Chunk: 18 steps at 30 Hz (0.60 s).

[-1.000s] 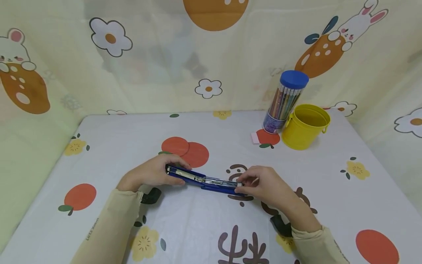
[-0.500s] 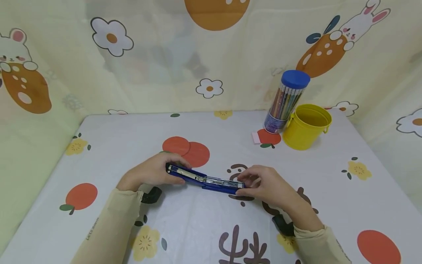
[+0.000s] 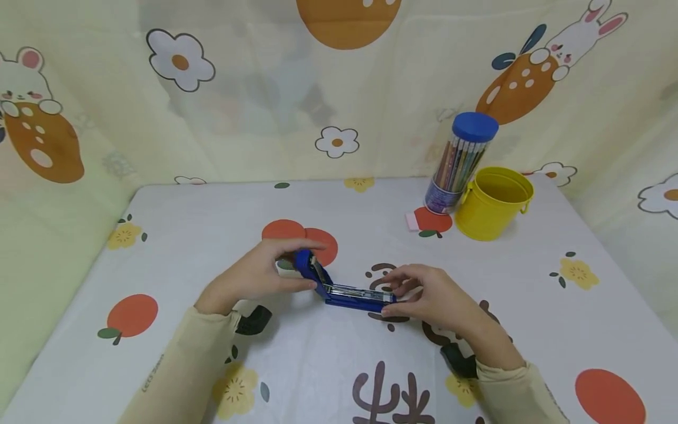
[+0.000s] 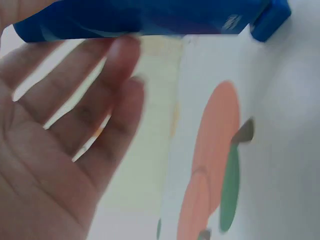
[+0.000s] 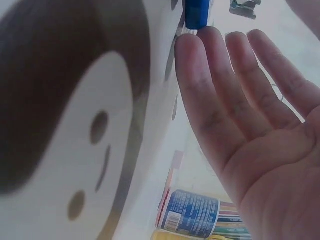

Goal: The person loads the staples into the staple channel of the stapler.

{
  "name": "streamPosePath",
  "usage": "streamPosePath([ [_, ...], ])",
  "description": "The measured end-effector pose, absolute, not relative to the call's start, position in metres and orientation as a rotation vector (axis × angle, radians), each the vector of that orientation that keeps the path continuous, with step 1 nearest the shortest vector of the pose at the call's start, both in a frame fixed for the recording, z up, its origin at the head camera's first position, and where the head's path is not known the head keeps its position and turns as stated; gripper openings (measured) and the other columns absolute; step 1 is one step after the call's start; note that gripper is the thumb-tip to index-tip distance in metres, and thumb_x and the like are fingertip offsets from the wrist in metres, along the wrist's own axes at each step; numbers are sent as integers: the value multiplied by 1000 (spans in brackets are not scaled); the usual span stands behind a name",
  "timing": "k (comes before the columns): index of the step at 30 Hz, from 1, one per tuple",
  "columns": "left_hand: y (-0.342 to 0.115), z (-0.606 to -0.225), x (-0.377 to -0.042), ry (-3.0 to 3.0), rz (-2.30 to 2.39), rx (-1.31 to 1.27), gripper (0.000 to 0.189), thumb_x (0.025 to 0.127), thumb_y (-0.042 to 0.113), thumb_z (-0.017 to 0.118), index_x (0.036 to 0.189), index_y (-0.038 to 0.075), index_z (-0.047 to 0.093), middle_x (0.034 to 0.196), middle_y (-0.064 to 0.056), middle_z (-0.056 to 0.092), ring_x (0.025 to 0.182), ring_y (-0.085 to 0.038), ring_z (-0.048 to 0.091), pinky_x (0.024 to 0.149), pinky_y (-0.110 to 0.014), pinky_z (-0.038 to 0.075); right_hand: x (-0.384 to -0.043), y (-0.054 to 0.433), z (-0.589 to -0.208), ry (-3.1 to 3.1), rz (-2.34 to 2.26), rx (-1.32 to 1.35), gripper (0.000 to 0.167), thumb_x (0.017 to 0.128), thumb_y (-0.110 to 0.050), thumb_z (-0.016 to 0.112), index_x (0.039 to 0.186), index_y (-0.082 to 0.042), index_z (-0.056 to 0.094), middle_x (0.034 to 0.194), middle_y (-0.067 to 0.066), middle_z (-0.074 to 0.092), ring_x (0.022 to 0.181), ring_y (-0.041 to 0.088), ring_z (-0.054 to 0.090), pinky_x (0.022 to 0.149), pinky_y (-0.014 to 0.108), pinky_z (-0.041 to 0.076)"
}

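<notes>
A blue stapler lies opened up near the table's middle, its metal staple channel facing up and its top arm raised at an angle on the left. My left hand holds that top arm between thumb and fingers. The left wrist view shows the blue arm running above spread fingers. At the stapler's right end, my right hand has its thumb on the near side and fingertips on the far side. In the right wrist view, those fingers reach up to the blue end.
A clear tub of pencils with a blue lid stands at the back right, beside a yellow bucket. A pale pink eraser lies in front of the tub. The printed tablecloth meets a patterned curtain behind.
My left hand has shifted right and tilted the stapler's top arm up, so it stands steeper than before. The right hand stays at the other end, nearly unmoved.
</notes>
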<state>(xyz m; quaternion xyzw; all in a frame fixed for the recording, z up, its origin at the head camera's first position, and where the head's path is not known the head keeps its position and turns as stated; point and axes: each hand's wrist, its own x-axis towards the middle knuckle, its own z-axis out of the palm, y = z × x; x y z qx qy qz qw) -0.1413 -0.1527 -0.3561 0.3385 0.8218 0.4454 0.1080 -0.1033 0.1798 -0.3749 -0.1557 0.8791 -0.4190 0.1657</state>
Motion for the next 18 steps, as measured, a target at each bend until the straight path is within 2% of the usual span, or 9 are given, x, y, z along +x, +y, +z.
streamPosePath([
  [6, -131, -363, -136, 2390, 1437, 1094, 63, 86, 18, 83, 143, 24, 58, 104, 10, 67, 97, -16, 62, 87, -50, 52, -105, 183, -374, 2468, -1245, -441, 84, 72, -31, 93, 143, -12, 52, 118, 10, 63, 102, 26, 67, 79, 34, 58],
  [12, -112, -372, -131, 2442, 1395, 1120, 62, 88, 27, 81, 145, 26, 56, 117, 15, 66, 108, -5, 60, 94, -38, 50, -106, 187, -376, 2424, -1317, -485, 102, 68, -29, 95, 152, -13, 39, 127, 15, 57, 104, 26, 67, 80, 32, 58],
  [18, -100, -376, -125, 2453, 1324, 1105, 56, 92, 29, 77, 144, 30, 57, 125, 13, 63, 115, -4, 56, 99, -35, 46, -107, 190, -377, 2379, -1355, -489, 107, 68, -28, 96, 153, -12, 34, 132, 18, 54, 107, 28, 66, 81, 34, 57],
])
